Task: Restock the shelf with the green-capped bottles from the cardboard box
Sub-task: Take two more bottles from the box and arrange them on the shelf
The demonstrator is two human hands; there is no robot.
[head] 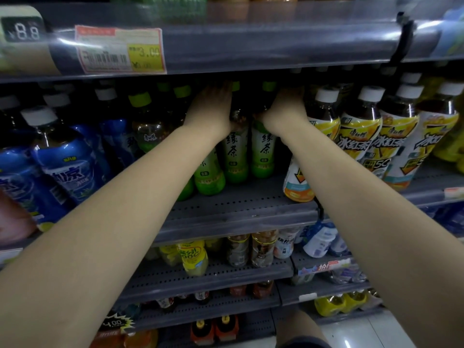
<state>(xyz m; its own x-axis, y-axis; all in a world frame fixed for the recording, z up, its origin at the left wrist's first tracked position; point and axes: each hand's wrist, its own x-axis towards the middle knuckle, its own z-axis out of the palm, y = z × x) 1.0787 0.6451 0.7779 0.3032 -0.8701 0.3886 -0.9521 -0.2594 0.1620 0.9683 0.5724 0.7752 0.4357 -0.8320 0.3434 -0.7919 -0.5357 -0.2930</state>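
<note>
Both my arms reach deep into the middle shelf (238,209). My left hand (213,109) grips the upper part of a green-capped green tea bottle (237,156), and my right hand (286,109) grips the neck of a second green tea bottle (263,151) beside it. Both bottles stand upright on the shelf, side by side. More green-capped bottles (145,121) stand to the left and behind. The fingers are partly hidden in the shadow under the upper shelf. The cardboard box is out of view.
Blue-labelled bottles (62,167) fill the shelf's left side, yellow-labelled white-capped bottles (361,136) the right. One small bottle (297,184) stands at the front right of the gap. The upper shelf edge with a price tag (120,50) hangs low. Lower shelves hold assorted drinks.
</note>
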